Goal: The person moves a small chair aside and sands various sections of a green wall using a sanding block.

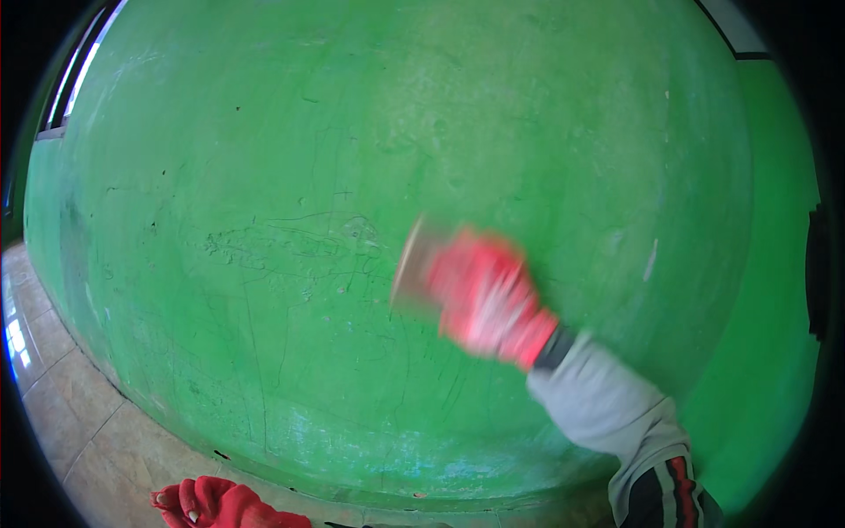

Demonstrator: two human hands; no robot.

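My right hand (485, 294), in a red knit glove, is raised against a green painted wall (317, 376) and blurred by motion. It grips a flat brownish block or pad (410, 270) with a pale edge, held up to the wall; its exact kind cannot be made out. Left of the block, the paint bears scratches, pencil-like lines and a rough patch (297, 241). My left hand (214, 503) is low at the bottom left, over the floor, in a red glove with bare fingertips showing. Its fingers are curled in, and nothing shows between them.
Beige tiles (86, 422) cover the floor along the wall's base. A barred window (76, 72) is at the upper left. At the right, the wall turns a corner (743, 198); a dark object (816, 270) sits at the far right edge. Pale worn paint (455, 462) runs low on the wall.
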